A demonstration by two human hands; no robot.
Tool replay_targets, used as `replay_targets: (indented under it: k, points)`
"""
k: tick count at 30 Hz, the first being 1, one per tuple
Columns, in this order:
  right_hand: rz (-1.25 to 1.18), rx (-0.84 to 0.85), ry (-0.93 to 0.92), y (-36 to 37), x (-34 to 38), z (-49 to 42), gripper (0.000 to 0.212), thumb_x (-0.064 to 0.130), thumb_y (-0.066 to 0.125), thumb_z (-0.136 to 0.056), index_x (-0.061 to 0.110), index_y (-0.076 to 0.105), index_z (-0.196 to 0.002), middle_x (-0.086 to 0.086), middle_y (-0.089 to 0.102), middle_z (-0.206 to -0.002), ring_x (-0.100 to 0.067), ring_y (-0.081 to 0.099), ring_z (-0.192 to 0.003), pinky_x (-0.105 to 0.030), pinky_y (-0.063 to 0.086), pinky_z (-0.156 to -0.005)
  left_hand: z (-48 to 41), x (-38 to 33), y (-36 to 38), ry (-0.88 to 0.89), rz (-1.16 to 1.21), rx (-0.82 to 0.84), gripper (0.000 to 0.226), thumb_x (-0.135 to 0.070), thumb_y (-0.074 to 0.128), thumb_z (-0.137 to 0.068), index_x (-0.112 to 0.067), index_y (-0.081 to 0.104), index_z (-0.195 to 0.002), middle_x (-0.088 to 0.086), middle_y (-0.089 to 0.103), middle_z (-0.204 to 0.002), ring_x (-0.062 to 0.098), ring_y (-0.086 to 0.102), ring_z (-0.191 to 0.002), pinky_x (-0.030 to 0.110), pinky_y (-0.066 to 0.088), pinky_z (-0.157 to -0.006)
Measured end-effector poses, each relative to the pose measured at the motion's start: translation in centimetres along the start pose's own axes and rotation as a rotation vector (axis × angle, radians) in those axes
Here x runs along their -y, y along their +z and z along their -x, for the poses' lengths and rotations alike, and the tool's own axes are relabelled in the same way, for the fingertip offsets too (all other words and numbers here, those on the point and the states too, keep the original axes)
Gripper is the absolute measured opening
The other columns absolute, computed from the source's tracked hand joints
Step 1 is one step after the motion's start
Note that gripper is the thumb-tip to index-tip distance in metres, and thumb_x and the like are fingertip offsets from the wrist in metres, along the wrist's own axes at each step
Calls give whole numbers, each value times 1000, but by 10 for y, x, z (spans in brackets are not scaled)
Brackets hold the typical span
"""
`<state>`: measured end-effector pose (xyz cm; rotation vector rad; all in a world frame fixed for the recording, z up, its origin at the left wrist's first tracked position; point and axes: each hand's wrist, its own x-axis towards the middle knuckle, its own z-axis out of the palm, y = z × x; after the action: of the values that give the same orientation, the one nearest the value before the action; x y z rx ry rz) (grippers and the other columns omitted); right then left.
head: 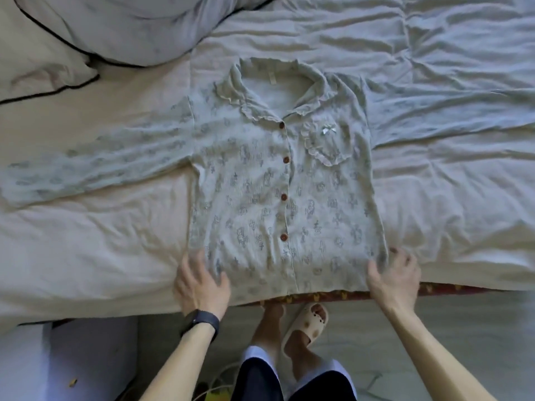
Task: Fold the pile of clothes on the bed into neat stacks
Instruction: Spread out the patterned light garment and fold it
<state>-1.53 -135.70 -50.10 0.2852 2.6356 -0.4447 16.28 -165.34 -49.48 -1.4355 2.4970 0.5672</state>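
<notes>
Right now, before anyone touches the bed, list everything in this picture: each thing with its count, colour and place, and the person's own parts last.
quilt: one, white, crumpled, across the frame
pyjama shirt: one, pale green, grey print, flat on the quilt, front up
buttons: four, brown, down the shirt front
bow: one, pale, on the chest pocket
pillow: one, white with dark piping, top left
slipper: one, cream, worn, bottom centre
wristband: one, black, worn, left of the slipper
left hand: one, flat on the shirt's lower left corner
right hand: one, pinching the shirt's lower right corner
</notes>
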Motion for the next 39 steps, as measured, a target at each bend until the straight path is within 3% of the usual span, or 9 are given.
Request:
replay_targets:
  k: [7,11,16,19,22,25,30,35,39]
  points:
    - [281,-24,-628,55,114,-51,69,64,33,-99,36,20,-161,-5,5,-171,-27,-1,-158,-53,3,-126,-99,-98,40,640,-273,102,78,-72,34,-91,-46,0,-156,-4,-15,-166,24,-17,-152,58,-18,-116]
    - [489,104,-608,79,92,-87,71,78,0,-95,46,-20,-156,4,-36,-163,-23,-32,-151,-57,-19,-120,-127,-95,69,602,-471,227,77,-85,3,-85,-51,-28,-147,-8,-41,-156,25,-40,-143,67,-29,-105]
    - [447,215,-637,68,95,-90,71,77,5,-96,47,-19,-156,5,-34,-164,-22,-33,-151,-54,-23,-118,-122,-104,64,530,-571,332,79,-86,0,-83,-50,-29,-146,-6,-44,-155,27,-44,-140,68,-28,-104]
    - [237,375,-662,24,95,-102,76,78,15,-93,44,6,-160,8,-8,-171,-15,-11,-156,-48,-1,-125,-120,-122,49,458,-560,371,84,-87,3,-79,-51,-12,-153,-6,-42,-156,24,-43,-141,62,-33,-103]
    - [-242,391,-507,-39,77,-138,69,73,39,-93,33,42,-150,12,43,-154,-5,38,-139,-31,34,-114,-106,-167,39,418,-389,220,80,-78,21,-83,-42,23,-154,-4,-11,-167,21,-16,-152,60,-20,-114]
    - [-582,257,-150,-98,45,-209,50,50,60,-96,21,55,-137,5,61,-134,-6,58,-119,-26,45,-99,-96,-245,50,480,-327,191,77,-71,26,-84,-37,32,-153,-1,3,-167,22,-1,-153,59,-2,-120]
    - [-1153,91,368,-186,-10,-346,29,31,61,-102,11,52,-121,-16,56,-112,-24,60,-83,-35,48,-75,-105,-421,105,693,-326,195,71,-66,35,-93,-43,13,-157,-6,-15,-165,20,-13,-153,52,-14,-119]
    - [-1534,75,612,-233,-42,-438,36,36,65,-99,15,60,-128,-1,71,-109,-11,71,-92,-22,58,-76,-119,-566,161,900,-381,244,59,-56,20,-103,-43,-1,-157,-7,-13,-166,17,-15,-152,48,-24,-114]
    - [-1581,9,672,-242,-60,-476,35,15,73,-93,7,64,-125,-12,72,-116,-27,71,-106,-45,59,-91,-126,-626,196,1061,-457,337,57,-58,18,-103,-46,1,-156,-3,-6,-168,20,-6,-154,48,-17,-116]
